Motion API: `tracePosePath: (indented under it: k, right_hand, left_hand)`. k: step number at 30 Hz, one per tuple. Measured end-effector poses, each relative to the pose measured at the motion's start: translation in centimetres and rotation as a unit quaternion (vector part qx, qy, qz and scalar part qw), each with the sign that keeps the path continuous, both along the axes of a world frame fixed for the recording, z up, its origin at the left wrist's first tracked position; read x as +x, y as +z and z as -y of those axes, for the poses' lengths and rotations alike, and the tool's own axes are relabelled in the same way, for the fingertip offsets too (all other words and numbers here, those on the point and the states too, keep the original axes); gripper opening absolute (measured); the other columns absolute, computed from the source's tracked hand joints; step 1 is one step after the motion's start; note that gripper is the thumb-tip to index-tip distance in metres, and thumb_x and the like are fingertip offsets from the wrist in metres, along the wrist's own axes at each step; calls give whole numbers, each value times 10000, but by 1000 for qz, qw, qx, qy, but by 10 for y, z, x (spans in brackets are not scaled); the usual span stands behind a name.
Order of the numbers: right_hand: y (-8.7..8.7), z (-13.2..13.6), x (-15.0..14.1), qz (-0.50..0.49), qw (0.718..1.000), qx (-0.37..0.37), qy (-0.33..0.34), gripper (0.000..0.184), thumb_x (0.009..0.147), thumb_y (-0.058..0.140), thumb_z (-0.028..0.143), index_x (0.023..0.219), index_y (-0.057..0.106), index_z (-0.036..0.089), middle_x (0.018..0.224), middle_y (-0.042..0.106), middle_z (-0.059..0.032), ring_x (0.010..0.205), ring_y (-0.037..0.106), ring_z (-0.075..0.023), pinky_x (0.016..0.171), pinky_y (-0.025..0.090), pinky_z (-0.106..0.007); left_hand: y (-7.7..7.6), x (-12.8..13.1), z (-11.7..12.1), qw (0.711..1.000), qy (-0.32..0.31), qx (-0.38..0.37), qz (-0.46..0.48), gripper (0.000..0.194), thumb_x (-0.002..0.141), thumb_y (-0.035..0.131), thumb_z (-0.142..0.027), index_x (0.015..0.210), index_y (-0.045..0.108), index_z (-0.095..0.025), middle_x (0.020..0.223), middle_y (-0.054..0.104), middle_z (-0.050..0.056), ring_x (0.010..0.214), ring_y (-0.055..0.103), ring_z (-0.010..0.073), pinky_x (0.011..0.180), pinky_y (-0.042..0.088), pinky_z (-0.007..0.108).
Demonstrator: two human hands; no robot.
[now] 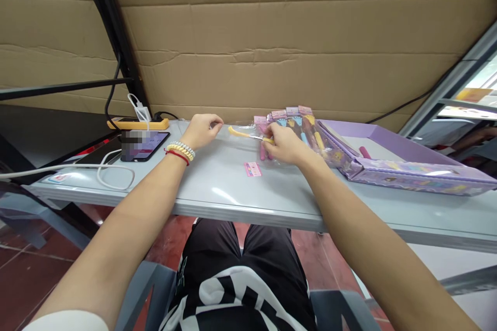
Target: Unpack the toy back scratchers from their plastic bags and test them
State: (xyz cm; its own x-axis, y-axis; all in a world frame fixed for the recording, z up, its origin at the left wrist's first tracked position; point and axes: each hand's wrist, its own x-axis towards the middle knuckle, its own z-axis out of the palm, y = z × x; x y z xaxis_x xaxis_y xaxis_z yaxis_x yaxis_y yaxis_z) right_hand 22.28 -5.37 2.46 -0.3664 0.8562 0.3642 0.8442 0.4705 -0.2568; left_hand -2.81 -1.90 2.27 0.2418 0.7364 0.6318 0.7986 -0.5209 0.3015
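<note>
My right hand (pixel 285 144) is closed around a slim yellow pen-like stick (pixel 240 133), whose curved end points left. Clear plastic film shows around this stick. To its left, my left hand (pixel 202 130) has its thumb and fingers pressed together; whatever they pinch is too small to tell. Beside and behind my right hand lie several clear-wrapped sticks with hand-shaped tops (pixel 298 123), in blue, yellow and pink, with pink header cards. A small pink printed card (pixel 252 169) lies flat on the grey table (pixel 233 191), between me and the yellow stick.
At right stands an open purple printed box (pixel 407 170) with a dark pink stick (pixel 364 152) inside. A phone (pixel 145 146), a white cable (pixel 116 183) and a yellow power strip (pixel 137 124) lie at left. A cardboard wall (pixel 291 31) closes the back.
</note>
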Motion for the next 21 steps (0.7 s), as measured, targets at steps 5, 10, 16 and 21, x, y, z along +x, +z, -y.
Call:
tracePosePath:
  k: [5,10,16,21]
  right_hand:
    - [6,2,4,28,998,-7,48,217,774,484,95,618,612,175,671,674,-63,776,585,-173,666,397,-247]
    - [10,5,15,-4,994,-78,82,247,856,470,229,764,696,192,655,690,10,572,539,-104,549,358,-223]
    - [9,-2,24,0,997,-57,43,222,836,528,343,764,664,183,672,695,-16,572,544,-116,506,335,-234]
    - [3,-7,25,-21,998,-56,26,191,788,597,317,919,580,178,683,693,-16,628,588,-139,522,357,-235]
  left_hand:
    - [-1,-2,-4,1000,5,-7,-7,249,789,506,-213,904,722,-170,904,739,52,740,633,166,776,480,286]
    - [-2,-3,-4,1000,6,-12,5,244,785,508,-206,902,719,-168,922,738,56,772,640,171,790,488,290]
    - [-3,-5,-5,1000,-4,-27,9,207,784,539,-261,870,710,-185,890,735,45,757,632,166,764,488,286]
    - [-6,-7,-8,999,-16,-43,-7,191,786,556,-280,860,701,-180,876,730,53,767,631,170,759,484,292]
